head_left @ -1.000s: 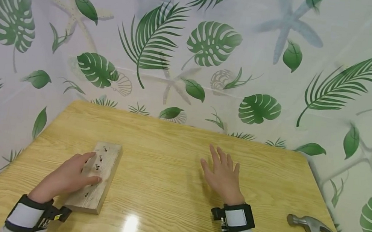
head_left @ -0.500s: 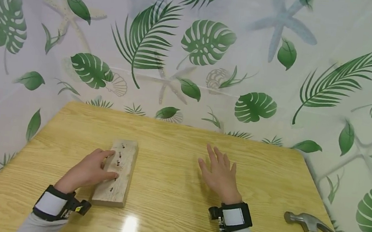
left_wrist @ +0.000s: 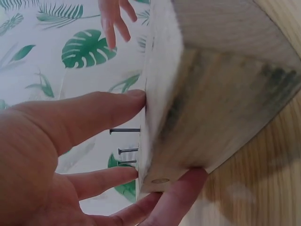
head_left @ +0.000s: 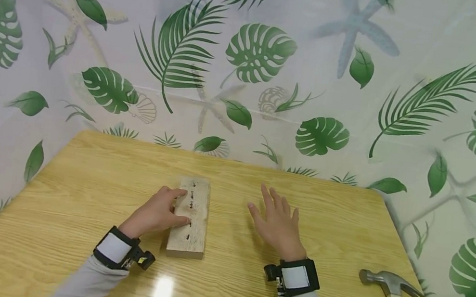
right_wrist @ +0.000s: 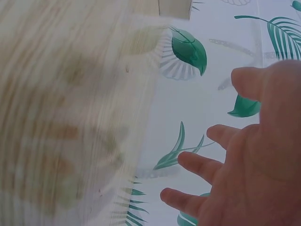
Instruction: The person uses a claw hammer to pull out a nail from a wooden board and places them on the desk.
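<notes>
A wooden board [head_left: 196, 221] lies flat on the table, with a row of several nails standing out of its top face. My left hand [head_left: 157, 213] grips its left edge: in the left wrist view the thumb and a finger touch the nail-bearing face, while other fingers press the side. Between them, nails [left_wrist: 124, 131] stick out of the wood. To the right of the board, apart from it, my right hand [head_left: 279, 228] is spread over the table and holds nothing. A claw hammer [head_left: 393, 290] with a pale handle lies at the right, beyond the right wrist.
The wood-grain table [head_left: 224, 282] has a rounded far edge. Close behind it hangs a white curtain [head_left: 239, 134] printed with green leaves. Each wrist wears a black strap with a small camera, like the left wrist strap [head_left: 116, 248].
My left hand has slid the board to the right across the table, nearer my right hand. The right hand and the hammer have stayed put on the table; the view has turned slightly.
</notes>
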Demonstrator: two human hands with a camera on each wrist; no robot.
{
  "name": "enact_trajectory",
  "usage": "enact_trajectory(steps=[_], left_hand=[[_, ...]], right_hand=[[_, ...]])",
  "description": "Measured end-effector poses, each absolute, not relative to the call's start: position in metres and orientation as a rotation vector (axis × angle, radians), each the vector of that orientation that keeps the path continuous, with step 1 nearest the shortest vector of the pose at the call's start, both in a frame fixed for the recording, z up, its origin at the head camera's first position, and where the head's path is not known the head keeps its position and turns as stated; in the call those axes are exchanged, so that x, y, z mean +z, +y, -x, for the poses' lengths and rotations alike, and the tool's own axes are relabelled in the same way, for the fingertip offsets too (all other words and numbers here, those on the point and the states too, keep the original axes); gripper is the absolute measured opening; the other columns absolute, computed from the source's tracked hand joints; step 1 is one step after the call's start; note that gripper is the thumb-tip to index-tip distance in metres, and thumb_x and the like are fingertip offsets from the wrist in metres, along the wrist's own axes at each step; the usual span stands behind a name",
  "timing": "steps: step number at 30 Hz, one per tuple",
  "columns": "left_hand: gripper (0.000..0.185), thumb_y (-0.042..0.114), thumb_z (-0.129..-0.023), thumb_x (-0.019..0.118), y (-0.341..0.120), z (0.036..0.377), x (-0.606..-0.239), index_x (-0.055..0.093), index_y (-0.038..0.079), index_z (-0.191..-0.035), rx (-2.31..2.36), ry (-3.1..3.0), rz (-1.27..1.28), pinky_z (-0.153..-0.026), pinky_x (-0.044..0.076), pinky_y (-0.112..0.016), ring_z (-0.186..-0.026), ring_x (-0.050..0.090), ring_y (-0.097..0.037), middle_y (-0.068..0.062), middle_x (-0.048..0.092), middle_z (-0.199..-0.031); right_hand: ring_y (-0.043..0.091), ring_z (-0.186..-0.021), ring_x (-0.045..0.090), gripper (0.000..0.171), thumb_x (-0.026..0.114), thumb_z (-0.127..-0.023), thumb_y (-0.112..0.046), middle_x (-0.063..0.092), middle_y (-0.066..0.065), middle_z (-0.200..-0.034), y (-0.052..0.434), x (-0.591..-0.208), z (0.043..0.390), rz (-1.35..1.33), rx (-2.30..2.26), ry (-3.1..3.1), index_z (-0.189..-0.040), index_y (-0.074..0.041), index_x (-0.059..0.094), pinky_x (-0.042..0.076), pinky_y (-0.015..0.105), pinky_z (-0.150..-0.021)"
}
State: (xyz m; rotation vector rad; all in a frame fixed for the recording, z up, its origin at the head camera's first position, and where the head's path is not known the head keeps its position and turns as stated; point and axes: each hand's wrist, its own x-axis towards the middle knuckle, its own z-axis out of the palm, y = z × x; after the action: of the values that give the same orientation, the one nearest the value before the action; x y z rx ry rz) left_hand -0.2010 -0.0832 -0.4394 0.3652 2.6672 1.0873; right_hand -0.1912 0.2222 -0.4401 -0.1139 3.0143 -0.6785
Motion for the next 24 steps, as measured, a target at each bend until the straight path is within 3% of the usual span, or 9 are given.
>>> enact_trajectory(steps=[9, 24], left_hand=[[0.081, 0.026, -0.083, 0.085, -0.042, 0.199, -0.443, 0.047, 0.003, -0.15, 1.184, 2.618, -0.36, -0.071, 0.046, -0.032, -0.092, 0.051, -0.023, -0.017, 0.046, -0.117], [0.082, 0.026, -0.082, 0.086, 0.002, 0.19, -0.448, 0.045, 0.001, -0.149, 1.317, 2.571, -0.354, -0.067, 0.045, -0.03, -0.084, 0.05, -0.021, -0.015, 0.04, -0.111]], right_hand=[[0.051, -0.152, 0.015, 0.069, 0.038, -0.107, -0.054, 0.022, 0.017, -0.167, 0.222, -0.441, 0.191, 0.097, -0.667, 3.025, -0.164, -0.021, 0.019, 0.005, 0.078, -0.114], [0.051, -0.151, 0.016, 0.072, 0.044, -0.105, -0.051, 0.022, 0.019, -0.167, 0.222, -0.442, 0.191, 0.11, -0.691, 3.028, -0.165, -0.019, 0.018, 0.005, 0.076, -0.116]])
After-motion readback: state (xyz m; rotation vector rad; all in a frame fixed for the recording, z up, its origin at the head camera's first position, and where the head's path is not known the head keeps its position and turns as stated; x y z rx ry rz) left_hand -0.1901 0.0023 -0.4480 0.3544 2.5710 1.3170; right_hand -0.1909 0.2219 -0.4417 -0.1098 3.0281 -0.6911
